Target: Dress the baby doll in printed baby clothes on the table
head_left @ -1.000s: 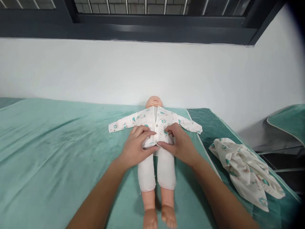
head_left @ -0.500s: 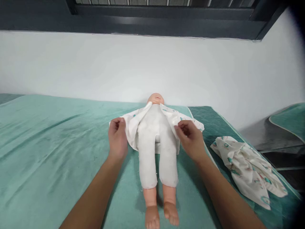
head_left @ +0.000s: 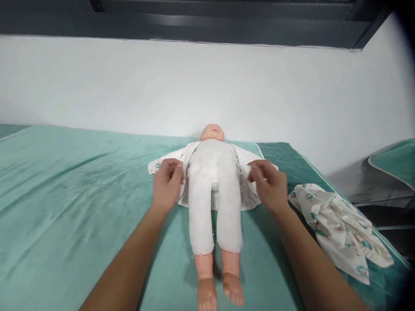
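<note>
A doll [head_left: 214, 168] with a white cloth body lies on its back, head away from me, bare feet toward me. An open white printed shirt [head_left: 251, 199] lies under its torso, its front parted to both sides and its sleeves spread out. My left hand [head_left: 167, 179] is closed in a pinch at the shirt's left edge, holding the cloth. On the other side my right hand [head_left: 268, 181] pinches the right front edge of the shirt, fingers closed.
A crumpled white printed garment [head_left: 340, 229] lies at the right on a dark green quilted mat [head_left: 279, 155]. Light green cloth [head_left: 81, 207] covers the surface. Beyond stands a white wall with a dark frame above.
Both front panels of the shirt have spread outward, uncovering more of the doll's torso. My left hand has shifted slightly right and my right hand slightly right. The view has tilted a little.
</note>
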